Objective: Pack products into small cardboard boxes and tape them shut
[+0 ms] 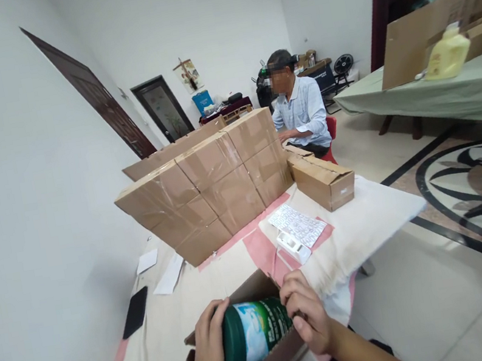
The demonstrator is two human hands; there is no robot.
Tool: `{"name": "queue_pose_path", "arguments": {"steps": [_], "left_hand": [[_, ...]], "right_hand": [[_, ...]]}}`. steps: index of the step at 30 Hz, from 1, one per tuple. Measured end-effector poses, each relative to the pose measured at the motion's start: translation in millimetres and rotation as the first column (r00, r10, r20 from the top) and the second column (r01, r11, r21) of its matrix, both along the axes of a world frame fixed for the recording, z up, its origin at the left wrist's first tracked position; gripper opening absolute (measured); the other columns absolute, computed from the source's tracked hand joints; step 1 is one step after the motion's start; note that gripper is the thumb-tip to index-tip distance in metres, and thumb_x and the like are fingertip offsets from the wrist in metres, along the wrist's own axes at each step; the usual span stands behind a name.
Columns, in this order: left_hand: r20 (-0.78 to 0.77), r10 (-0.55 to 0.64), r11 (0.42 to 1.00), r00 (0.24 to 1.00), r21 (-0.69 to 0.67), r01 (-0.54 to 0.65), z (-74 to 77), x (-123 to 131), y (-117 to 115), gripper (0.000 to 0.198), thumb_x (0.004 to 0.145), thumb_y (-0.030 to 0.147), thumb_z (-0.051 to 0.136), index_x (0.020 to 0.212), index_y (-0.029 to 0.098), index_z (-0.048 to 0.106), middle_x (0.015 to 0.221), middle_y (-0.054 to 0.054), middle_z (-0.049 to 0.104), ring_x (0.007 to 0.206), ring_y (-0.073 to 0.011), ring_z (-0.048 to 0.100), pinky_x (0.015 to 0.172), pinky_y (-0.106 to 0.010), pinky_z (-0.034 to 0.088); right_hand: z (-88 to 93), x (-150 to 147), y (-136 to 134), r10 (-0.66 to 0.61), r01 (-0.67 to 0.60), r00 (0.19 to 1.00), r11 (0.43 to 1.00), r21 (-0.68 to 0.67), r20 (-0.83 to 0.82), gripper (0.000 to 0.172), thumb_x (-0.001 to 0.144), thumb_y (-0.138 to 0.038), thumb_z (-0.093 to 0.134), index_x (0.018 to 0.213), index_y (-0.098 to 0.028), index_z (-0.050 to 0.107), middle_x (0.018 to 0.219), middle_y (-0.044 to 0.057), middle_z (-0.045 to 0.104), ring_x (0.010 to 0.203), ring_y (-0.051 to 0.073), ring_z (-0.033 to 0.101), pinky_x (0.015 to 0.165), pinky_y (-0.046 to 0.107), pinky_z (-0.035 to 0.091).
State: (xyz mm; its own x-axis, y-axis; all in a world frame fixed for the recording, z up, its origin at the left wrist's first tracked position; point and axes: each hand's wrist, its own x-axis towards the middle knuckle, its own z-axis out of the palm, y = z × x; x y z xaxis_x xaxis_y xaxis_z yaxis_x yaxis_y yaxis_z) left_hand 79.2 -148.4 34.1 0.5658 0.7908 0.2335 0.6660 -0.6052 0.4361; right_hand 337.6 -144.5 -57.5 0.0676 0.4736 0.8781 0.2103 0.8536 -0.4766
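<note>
A dark green plastic bottle point(255, 329) with a blue and white label lies on its side, partly inside an open cardboard box point(282, 355) at the near edge of the table. My left hand point(212, 352) is wrapped around the broad left end of the bottle, thumb on the near side and fingers on the far side. At the box's right end, my right hand point(307, 314) has its fingers curled over the cardboard edge. The bottle's right end is hidden by the box and that hand.
Stacked taped cartons point(224, 189) stand across the table. Beyond the cartons sits a person point(302, 102) in a light shirt. Closed long boxes point(327, 181), a white handheld device point(293, 247), a printed sheet point(297, 224) and a black phone point(135, 312) lie on the cloth.
</note>
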Motion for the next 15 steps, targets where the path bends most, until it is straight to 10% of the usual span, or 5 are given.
{"name": "queue_pose_path", "arguments": {"steps": [15], "left_hand": [[-0.286,-0.089,0.994,0.954,0.031,0.102,21.0,20,29,0.046,0.093,0.023,0.061,0.138,0.032,0.062,0.152,-0.008,0.055,0.142,-0.0342,0.047,0.116,-0.056,0.048]], "right_hand": [[3.3,-2,-1,-0.04,0.04,0.998,0.999,0.012,0.05,0.028,0.105,-0.034,0.033,0.085,-0.022,0.049,0.094,0.008,0.057,0.091,0.024,0.051,0.076,0.043,0.045]]}}
